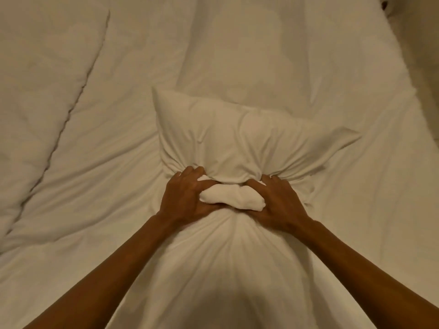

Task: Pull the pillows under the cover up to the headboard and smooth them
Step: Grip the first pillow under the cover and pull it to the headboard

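Note:
A white cover (99, 176) lies over the whole bed. In the middle it bulges over a pillow (237, 136) whose two far corners stick out under the cloth. My left hand (185, 198) and my right hand (278, 205) sit side by side at the pillow's near edge. Both grip a bunched roll of the cover (231, 198) between them. The cloth fans out in tight creases from that grip toward me. The pillow itself is hidden under the cover.
A thick quilted duvet (42, 74) with a stitched edge lies along the left side of the bed. The bed's right edge (413, 96) drops off to a darker floor at the far right.

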`<action>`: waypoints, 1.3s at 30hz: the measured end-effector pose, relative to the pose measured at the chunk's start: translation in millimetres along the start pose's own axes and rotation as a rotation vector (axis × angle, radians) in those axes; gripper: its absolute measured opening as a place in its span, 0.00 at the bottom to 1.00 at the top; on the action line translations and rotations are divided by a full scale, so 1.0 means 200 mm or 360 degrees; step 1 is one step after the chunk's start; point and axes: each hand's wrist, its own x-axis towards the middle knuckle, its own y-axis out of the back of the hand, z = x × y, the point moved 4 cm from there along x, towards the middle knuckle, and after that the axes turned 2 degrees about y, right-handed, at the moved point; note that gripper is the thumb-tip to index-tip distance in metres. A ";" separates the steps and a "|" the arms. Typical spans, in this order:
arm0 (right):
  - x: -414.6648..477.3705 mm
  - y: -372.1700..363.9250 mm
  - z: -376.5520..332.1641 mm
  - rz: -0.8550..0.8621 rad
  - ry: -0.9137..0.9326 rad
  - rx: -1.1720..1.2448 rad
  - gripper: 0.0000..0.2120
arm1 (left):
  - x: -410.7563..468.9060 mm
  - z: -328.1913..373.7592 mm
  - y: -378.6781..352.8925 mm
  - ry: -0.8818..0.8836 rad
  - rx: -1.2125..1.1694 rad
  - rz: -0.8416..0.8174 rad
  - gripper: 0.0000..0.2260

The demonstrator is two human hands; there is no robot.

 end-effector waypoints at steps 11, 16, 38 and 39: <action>-0.04 1.13 -0.70 0.0181 0.0385 -0.0017 0.29 | -0.23 0.52 1.19 0.0440 0.0189 0.0544 0.15; 0.03 1.73 -1.12 0.0433 0.0701 -0.0087 0.31 | -0.29 0.69 1.91 0.0596 0.0346 0.0824 0.13; 0.01 2.45 -3.10 0.1031 0.1649 0.0004 0.27 | -1.38 0.54 3.55 0.0961 0.0969 0.1727 0.17; 0.00 2.41 -3.19 0.1030 0.1651 -0.0002 0.27 | -1.45 0.49 3.57 0.0973 0.0974 0.1728 0.17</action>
